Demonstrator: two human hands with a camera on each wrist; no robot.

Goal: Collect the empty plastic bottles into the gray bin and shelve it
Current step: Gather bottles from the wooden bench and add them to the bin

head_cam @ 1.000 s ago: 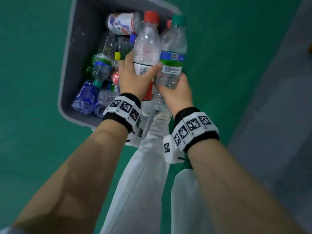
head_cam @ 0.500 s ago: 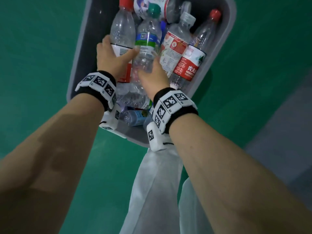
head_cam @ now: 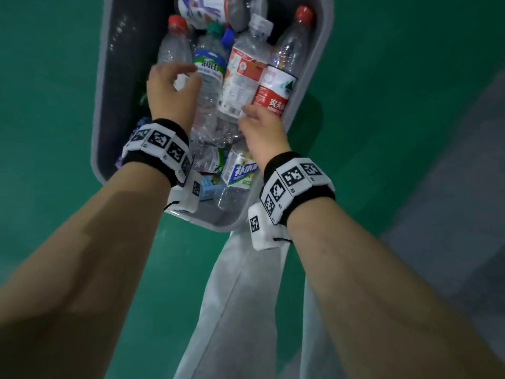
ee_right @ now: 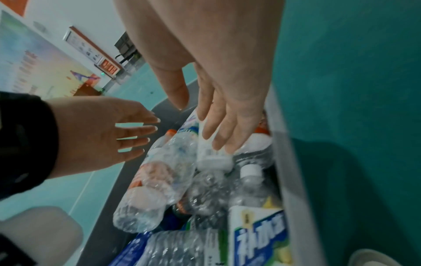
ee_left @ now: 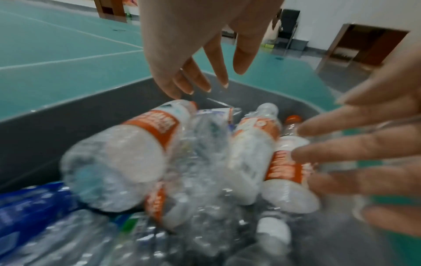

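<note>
Both hands are hovering open and empty: left hand [head_cam: 170, 90] and right hand [head_cam: 263, 129] over clear plastic bottles [head_cam: 247, 75] lying lengthwise inside the gray plastic bin [head_cam: 102, 110], whose long rims are lying just outside each hand.

A green floor [head_cam: 54, 105] with white lines [ee_left: 68, 60] spreads all around, and a grey strip [head_cam: 451, 214] of it runs along the right. Pale trouser legs [head_cam: 246, 296] hang below. Farther off stand a white wall [ee_left: 341, 14], a dark doorway [ee_left: 369, 45], a black chair [ee_left: 289, 27], a colourful poster [ee_right: 34, 63] and a framed notice [ee_right: 84, 46].
</note>
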